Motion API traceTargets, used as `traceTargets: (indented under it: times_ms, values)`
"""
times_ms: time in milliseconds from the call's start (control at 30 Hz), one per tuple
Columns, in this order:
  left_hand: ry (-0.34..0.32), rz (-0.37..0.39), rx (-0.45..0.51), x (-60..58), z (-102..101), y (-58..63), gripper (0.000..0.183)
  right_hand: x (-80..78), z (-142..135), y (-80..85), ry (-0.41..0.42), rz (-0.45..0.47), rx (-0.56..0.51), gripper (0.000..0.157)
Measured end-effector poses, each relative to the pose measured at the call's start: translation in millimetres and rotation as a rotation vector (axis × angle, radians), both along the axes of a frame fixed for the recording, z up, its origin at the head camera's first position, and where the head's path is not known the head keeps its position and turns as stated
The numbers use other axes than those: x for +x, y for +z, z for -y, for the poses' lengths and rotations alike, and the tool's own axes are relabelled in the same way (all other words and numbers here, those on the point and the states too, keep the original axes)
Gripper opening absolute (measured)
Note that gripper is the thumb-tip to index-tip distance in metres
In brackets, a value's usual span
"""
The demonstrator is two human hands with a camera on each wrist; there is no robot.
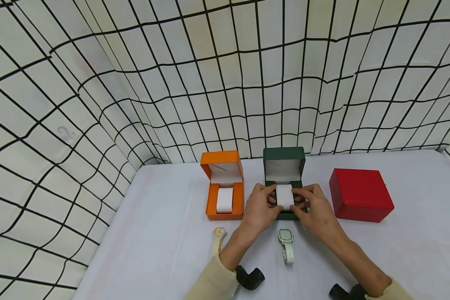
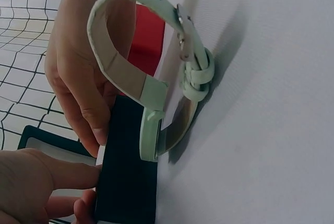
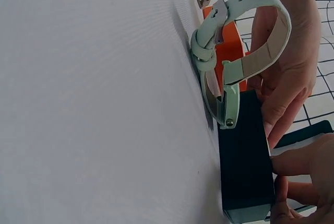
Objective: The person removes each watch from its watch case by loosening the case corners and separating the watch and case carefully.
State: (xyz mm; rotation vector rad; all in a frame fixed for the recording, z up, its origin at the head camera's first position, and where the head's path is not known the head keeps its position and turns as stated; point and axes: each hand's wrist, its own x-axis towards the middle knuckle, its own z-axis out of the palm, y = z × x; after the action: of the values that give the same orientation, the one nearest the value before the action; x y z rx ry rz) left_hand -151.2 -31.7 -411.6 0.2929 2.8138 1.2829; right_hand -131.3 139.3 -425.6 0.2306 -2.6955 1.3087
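In the head view a dark green watch box (image 1: 283,154) stands with its lid up. A white watch cushion (image 1: 284,196) sits in its base. My left hand (image 1: 258,207) pinches the cushion's left side with thumb and fingers, and my right hand (image 1: 316,211) pinches its right side. Just in front of the box lies a mint-green watch (image 1: 286,246), buckled into a loop; both wrist views show this watch (image 2: 151,104) close up beside the box's front wall (image 3: 245,161). A cream watch (image 1: 219,239) lies near my left forearm, partly hidden by the sleeve.
To the left stands an orange watch box (image 1: 225,216), lid up, holding a white cushion (image 1: 225,200). A red box (image 1: 361,194), its lid down, is at the right. White cloth covers the table (image 1: 165,233). Black wire grid (image 1: 225,87) rises behind and at the left.
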Motion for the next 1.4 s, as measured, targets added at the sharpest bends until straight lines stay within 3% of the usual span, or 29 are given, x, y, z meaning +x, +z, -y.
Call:
traceTargets:
  times_ms: [167,400,567,900,1400]
  values:
    - [0.005,0.011,0.005,-0.3,-1,0.3,0.06,3.0,-4,2.0,0.008,-0.012,-0.02,0.049]
    - [0.06,-0.021,0.075,3.5,-7,4.1,0.05,11.5,-17,14.4,0.019,-0.18,-0.064,0.05]
    - [0.07,-0.042,0.118,8.6,-16,11.2,0.043,14.2,-29,24.8,-0.005,-0.239,-0.049,0.051]
    - [-0.004,-0.024,0.221,17.2,-32,14.7,0.036,17.8,-60,34.3,-0.08,-0.315,-0.007,0.047]
    - [-0.124,-0.053,0.248,30.2,-56,9.9,0.035,18.0,-93,29.5,-0.152,-0.381,0.014,0.034]
